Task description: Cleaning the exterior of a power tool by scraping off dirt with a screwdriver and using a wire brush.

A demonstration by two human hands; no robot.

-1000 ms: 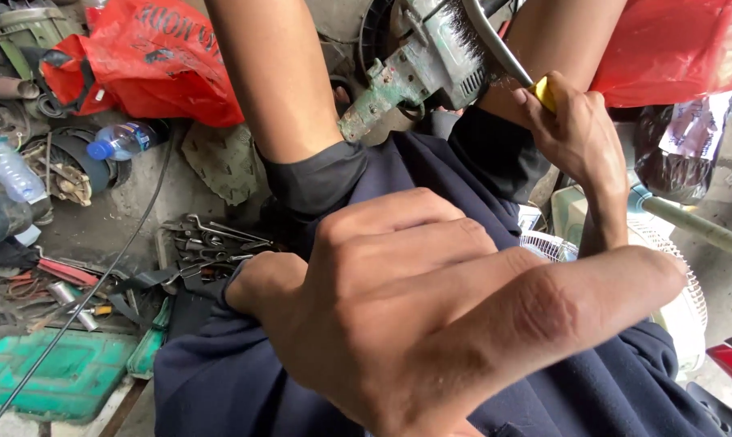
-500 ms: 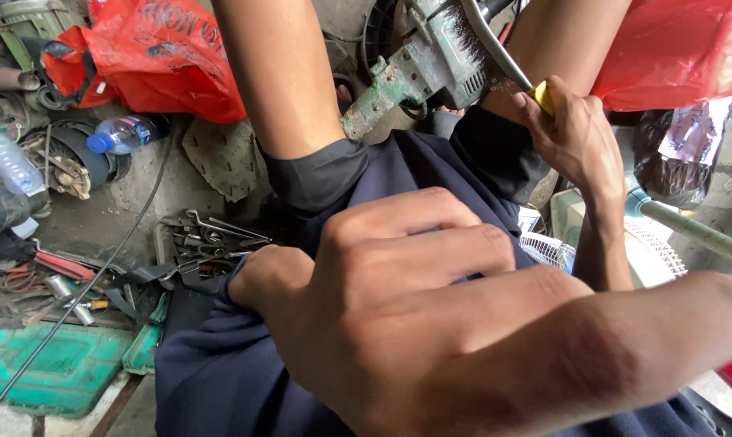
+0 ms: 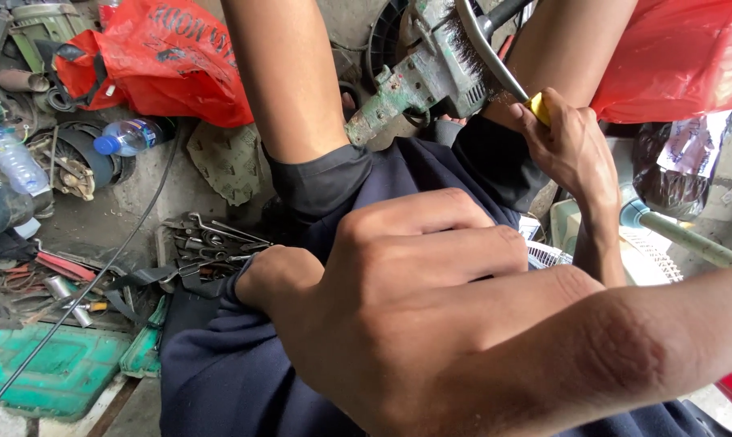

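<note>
The right hand (image 3: 572, 150) has its grip pressed around a yellow-handled tool (image 3: 511, 81) against the green motor (image 3: 431, 69). The left hand (image 3: 398, 299) is curled shut on dark cloth (image 3: 220, 380). The tool could slip and poke a leg.

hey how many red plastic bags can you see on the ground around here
2. One red plastic bag lies upper left, above the clear bottle with a blue cap. The other red plastic bag is at the top right corner. More may be hidden behind the arms.
</note>
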